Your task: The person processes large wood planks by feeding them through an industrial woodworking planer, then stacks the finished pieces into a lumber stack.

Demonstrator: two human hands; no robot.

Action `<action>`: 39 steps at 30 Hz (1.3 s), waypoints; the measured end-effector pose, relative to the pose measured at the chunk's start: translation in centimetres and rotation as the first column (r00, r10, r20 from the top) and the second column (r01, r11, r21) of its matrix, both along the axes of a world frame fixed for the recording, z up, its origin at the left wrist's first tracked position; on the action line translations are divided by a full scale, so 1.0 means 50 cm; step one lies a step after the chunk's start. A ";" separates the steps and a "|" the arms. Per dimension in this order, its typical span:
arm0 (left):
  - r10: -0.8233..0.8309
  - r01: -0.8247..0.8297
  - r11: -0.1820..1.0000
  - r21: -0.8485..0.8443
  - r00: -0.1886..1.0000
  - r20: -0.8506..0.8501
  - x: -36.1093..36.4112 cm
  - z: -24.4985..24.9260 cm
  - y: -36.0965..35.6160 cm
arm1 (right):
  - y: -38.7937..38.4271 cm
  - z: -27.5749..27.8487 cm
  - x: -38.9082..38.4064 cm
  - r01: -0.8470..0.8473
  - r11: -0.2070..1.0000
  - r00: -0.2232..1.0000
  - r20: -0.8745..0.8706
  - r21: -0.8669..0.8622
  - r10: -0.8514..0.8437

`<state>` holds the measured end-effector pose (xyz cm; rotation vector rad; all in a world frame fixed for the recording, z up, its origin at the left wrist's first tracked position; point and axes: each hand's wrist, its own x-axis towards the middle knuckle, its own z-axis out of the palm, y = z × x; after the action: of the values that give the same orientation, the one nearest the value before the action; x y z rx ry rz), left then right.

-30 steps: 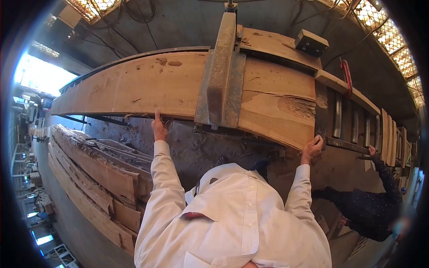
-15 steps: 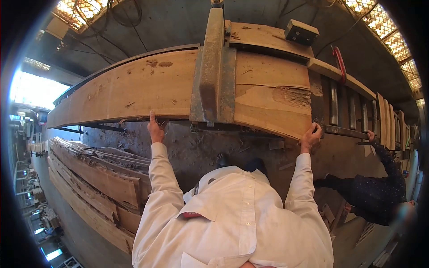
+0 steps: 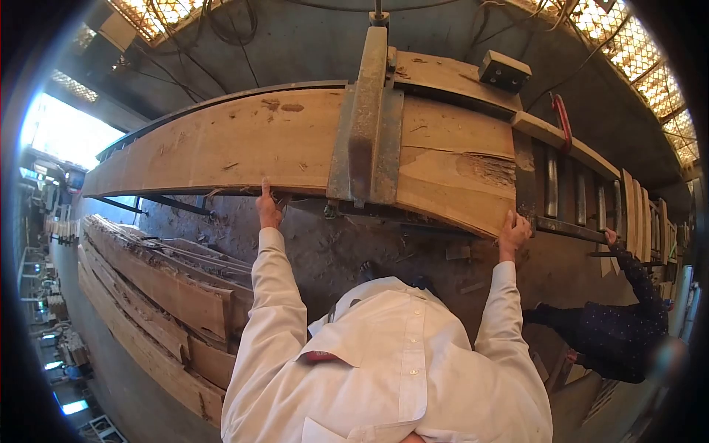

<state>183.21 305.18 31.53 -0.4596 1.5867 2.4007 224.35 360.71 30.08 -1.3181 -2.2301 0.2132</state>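
Seen from the head view, a wide board lies beneath a metal guard along the machine bed's near edge, the left hand grasping its rim thumb-up, the right hand its near right corner

Metal crosspiece over plank; gap toward stacked boards

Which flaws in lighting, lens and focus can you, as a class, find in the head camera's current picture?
Head view: the opening at far left is washed out by glare; wide-angle distortion seems to bow the long board; black rings the corners; a blurred patch covers the co-worker's head; both hands look fairly sharp.
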 end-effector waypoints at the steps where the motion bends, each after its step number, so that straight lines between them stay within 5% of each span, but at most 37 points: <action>1: 0.004 -0.004 1.000 0.001 1.000 0.010 -0.003 -0.005 -0.002 | -0.018 0.016 -0.002 0.060 0.995 0.998 0.036 -0.075 -0.057; 20: -0.122 0.125 0.992 -0.020 0.988 0.091 -0.014 0.009 -0.020 | -0.039 0.015 0.021 0.073 0.946 0.997 -0.001 -0.317 -0.077; 26: 0.057 -0.053 0.996 -0.075 0.997 0.059 -0.014 -0.020 -0.036 | -0.102 0.024 0.088 -0.024 0.918 0.998 -0.067 -0.396 -0.003; 29: -0.014 0.016 0.997 -0.074 0.999 0.029 -0.008 -0.040 -0.064 | -0.086 0.045 0.129 -0.161 0.759 0.979 -0.197 -0.631 0.044; 32: 0.011 -0.011 0.958 -0.287 1.000 0.000 -0.016 -0.081 -0.075 | -0.062 0.049 0.147 -0.328 0.333 0.919 -0.380 -0.884 -0.106; 35: 0.185 -0.310 0.582 -0.752 0.951 -0.248 0.046 -0.053 0.017 | -0.078 0.054 0.125 -0.316 0.151 0.902 -0.346 -0.937 -0.257; 38: -0.042 -0.459 0.241 -0.855 0.875 -0.482 0.091 -0.048 0.064 | -0.103 0.061 0.113 -0.247 0.294 0.925 -0.315 -0.924 -0.214; 39: -0.043 -0.452 0.255 -0.855 0.878 -0.477 0.092 -0.041 0.075 | -0.107 0.065 0.112 -0.235 0.294 0.927 -0.305 -0.926 -0.218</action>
<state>187.82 308.94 29.48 -0.3317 3.3442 1.2996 229.97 355.36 33.34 -1.5627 -1.6504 1.9412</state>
